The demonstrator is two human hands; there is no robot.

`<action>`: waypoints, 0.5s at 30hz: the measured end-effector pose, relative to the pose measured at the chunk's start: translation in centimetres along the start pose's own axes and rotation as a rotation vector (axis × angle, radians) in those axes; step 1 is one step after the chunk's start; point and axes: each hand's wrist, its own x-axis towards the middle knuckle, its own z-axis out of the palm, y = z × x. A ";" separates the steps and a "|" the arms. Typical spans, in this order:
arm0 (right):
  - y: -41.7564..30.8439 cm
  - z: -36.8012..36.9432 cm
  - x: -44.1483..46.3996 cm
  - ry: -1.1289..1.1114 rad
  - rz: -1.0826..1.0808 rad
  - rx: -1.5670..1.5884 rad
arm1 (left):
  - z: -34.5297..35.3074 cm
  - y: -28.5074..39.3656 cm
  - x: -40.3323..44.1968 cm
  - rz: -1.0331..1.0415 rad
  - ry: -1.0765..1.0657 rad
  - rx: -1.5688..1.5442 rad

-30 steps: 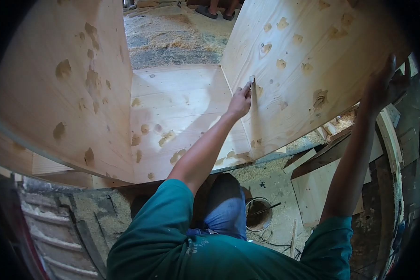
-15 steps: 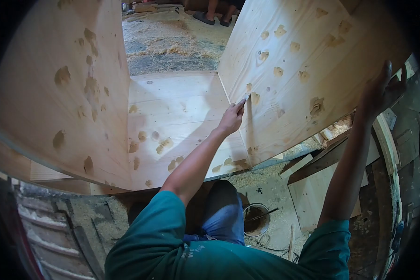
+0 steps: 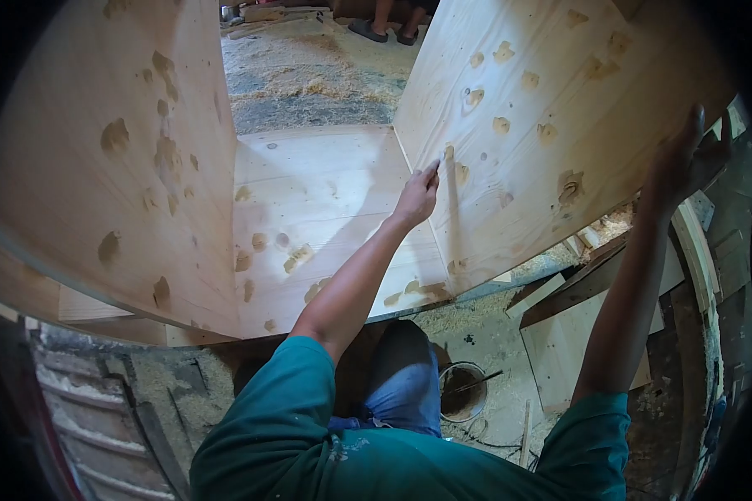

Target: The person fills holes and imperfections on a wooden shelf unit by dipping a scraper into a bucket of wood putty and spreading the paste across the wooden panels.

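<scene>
My left hand (image 3: 417, 199) is closed on a small putty knife (image 3: 437, 163), most of it hidden in the fingers. Its pale tip is at the inner face of the right wooden panel (image 3: 510, 171), close to a tan filler patch (image 3: 449, 153). My right hand (image 3: 683, 167) grips the outer edge of that same panel, thumb on one side and fingers in shadow on the other. Between the upright panels lies a flat wooden board (image 3: 317, 196) with several filler patches. More patches mark the left wooden panel (image 3: 200, 250).
Below the panels, a round container (image 3: 464, 409) with brown contents and a stick across it stands on the dusty floor. Wood offcuts (image 3: 560, 342) lie at the right. Sawdust (image 3: 317, 71) covers the ground behind, where another person's feet (image 3: 383, 32) show.
My left hand has shifted slightly up along the panel's lower joint, the putty knife with it. The right hand keeps its hold, and the whole view has moved a little.
</scene>
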 end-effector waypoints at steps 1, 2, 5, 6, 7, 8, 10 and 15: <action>-0.2 0.0 -0.1 0.003 0.001 -0.006 | 0.2 0.2 0.5 0.002 -0.006 0.000; -0.5 0.2 -0.3 -0.018 0.008 0.041 | 0.5 0.8 1.0 0.002 -0.024 0.024; -0.6 0.2 -0.1 -0.038 0.000 0.060 | 1.0 1.2 0.0 0.018 -0.049 0.023; -0.6 0.2 0.0 -0.032 -0.014 0.042 | 1.0 1.5 -0.7 0.035 -0.049 0.005; -0.6 0.1 -0.2 -0.034 -0.010 0.028 | 1.2 1.8 -2.0 0.037 -0.056 0.005; -0.8 0.1 -0.3 -0.031 -0.004 0.021 | 0.9 3.2 -4.0 0.028 -0.062 0.017; -0.8 0.0 -0.1 -0.033 -0.008 0.028 | 1.4 5.7 -7.8 0.049 -0.040 -0.009; -0.1 0.0 0.0 -0.051 -0.018 0.010 | 4.2 9.7 -8.7 0.095 0.077 -0.116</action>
